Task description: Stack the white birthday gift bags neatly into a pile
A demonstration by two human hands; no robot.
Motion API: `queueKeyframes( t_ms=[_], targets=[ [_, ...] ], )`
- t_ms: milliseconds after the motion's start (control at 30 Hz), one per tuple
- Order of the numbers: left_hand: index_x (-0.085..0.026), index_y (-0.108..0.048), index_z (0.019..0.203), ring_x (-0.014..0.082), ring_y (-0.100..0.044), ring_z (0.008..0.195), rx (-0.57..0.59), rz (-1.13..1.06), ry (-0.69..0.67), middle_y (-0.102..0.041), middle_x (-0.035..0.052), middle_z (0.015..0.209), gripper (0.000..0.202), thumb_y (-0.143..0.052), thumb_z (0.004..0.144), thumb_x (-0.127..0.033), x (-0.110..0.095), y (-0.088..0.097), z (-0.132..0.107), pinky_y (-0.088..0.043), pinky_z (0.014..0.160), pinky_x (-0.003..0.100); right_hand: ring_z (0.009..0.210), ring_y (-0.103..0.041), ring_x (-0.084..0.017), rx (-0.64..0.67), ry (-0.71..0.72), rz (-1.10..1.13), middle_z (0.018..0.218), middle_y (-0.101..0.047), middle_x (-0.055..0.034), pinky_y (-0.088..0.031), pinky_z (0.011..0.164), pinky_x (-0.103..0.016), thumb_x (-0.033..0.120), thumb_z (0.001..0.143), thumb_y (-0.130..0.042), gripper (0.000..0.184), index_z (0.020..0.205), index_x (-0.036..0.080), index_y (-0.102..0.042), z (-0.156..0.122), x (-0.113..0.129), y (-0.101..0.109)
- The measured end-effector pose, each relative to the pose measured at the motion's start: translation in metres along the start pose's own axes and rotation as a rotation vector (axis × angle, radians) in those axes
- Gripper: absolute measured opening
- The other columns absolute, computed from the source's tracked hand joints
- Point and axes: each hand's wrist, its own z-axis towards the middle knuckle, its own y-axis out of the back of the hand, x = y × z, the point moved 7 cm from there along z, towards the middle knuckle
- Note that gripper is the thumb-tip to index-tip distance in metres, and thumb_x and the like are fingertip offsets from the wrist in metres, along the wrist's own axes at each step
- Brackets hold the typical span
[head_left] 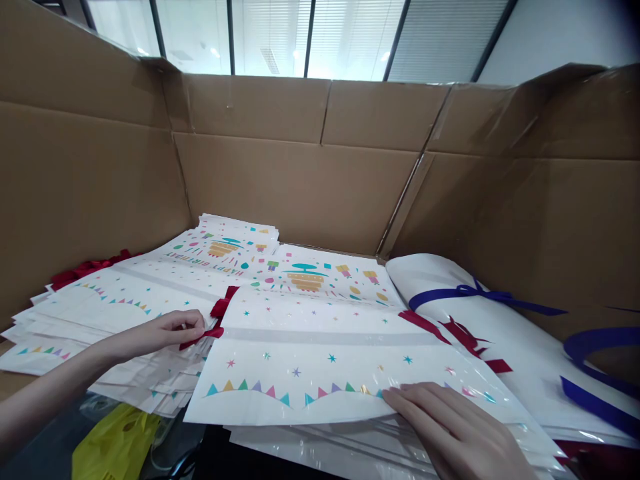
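Note:
A flat white gift bag [300,360], printed with stars, colored bunting and a cake, lies on top of a stack of similar bags. My right hand [450,423] rests on its near right part, fingers stretched out over the bunting print; the thumb is hidden. At the bag's left edge my left hand [183,328] is closed, its curled fingers on a red ribbon [219,313]. Another stack of printed bags [150,287] spreads under and behind the left hand. More red ribbon [425,327] crosses the top bag's right edge.
Tall cardboard walls [300,173] enclose the stacks at the back and sides. To the right lies a folded white bundle [425,273] tied with a blue ribbon [450,293]. A yellow plastic bag [115,443] sits below at the front left.

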Motion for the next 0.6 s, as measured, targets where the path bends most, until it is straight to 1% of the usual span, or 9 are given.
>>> queueKeyframes(
  t_ms=[233,433,600],
  targets=[
    [-0.017,-0.046,0.071,0.0114,-0.034,0.060,0.003,-0.093,0.024,-0.041,-0.0021,0.064,0.045,-0.051,0.090,-0.057,0.004,0.009,0.004,-0.029,0.056,0.022,0.080,-0.069,-0.017,-0.053,-0.011,-0.014,0.090,-0.073,-0.0052,-0.052,0.075,-0.028,0.004,0.091,-0.039,0.037,0.100,0.022,-0.070,0.002,0.001,0.003],
    [-0.016,-0.049,0.070,0.0102,-0.034,0.055,-0.010,-0.086,0.040,-0.042,-0.0027,0.060,0.046,-0.056,0.086,-0.059,0.011,0.014,0.006,-0.026,0.052,0.022,0.078,-0.068,-0.017,0.005,0.002,-0.023,0.088,-0.073,-0.0058,-0.050,0.074,-0.028,0.004,0.092,-0.036,0.036,0.098,0.019,-0.068,0.001,0.004,-0.001],
    [-0.016,-0.050,0.071,0.0097,-0.035,0.053,-0.048,-0.031,0.009,-0.043,-0.0027,0.058,0.049,-0.055,0.085,-0.062,0.005,0.017,0.020,-0.025,0.052,0.021,0.079,-0.065,-0.018,0.010,0.004,-0.015,0.089,-0.072,-0.0048,-0.048,0.076,-0.030,0.002,0.091,-0.039,0.032,0.101,0.018,-0.065,-0.004,0.005,0.001]
  ],
)
